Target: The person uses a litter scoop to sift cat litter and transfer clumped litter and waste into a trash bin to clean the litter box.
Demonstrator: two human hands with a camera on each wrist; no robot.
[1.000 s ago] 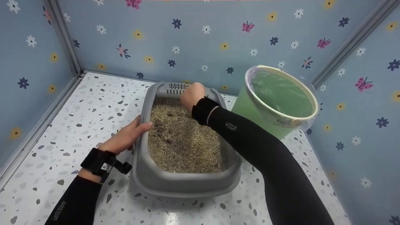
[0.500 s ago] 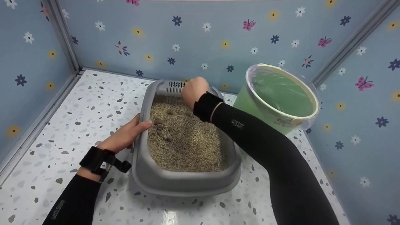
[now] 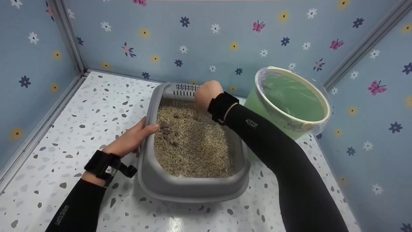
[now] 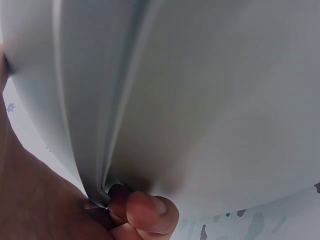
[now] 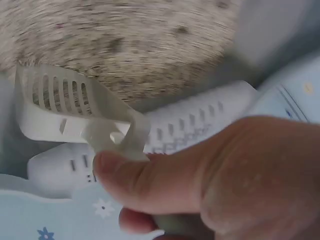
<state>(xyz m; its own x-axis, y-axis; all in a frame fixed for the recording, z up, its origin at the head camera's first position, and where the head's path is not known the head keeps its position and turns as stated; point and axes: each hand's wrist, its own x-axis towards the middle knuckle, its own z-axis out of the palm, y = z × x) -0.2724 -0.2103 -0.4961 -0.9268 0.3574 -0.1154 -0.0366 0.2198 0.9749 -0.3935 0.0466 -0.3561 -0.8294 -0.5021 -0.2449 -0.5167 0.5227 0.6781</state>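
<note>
A grey litter box (image 3: 193,190) filled with tan pellet litter (image 3: 190,158) stands on the speckled surface. My left hand (image 3: 132,139) grips its left rim, thumb over the top; the left wrist view shows curled fingers (image 4: 150,212) under the rim's edge. In my right hand (image 3: 208,92), over the back right of the box, is a pale slotted litter scoop (image 5: 52,127), its handle pinched under the thumb. Litter shows through the scoop's slots. The head view hides the scoop behind the hand. Several dark clumps (image 3: 165,131) lie on the litter at the left.
To the right of the box stands a green bucket (image 3: 268,114) with a cream rim and a clear plastic liner. Flower-patterned walls (image 3: 154,38) close in the back and both sides. The box's perforated back end (image 3: 185,87) is near the back wall.
My right hand has shifted slightly to the right over the litter, and loose grains now show falling below it. The left hand keeps its grip on the rim.
</note>
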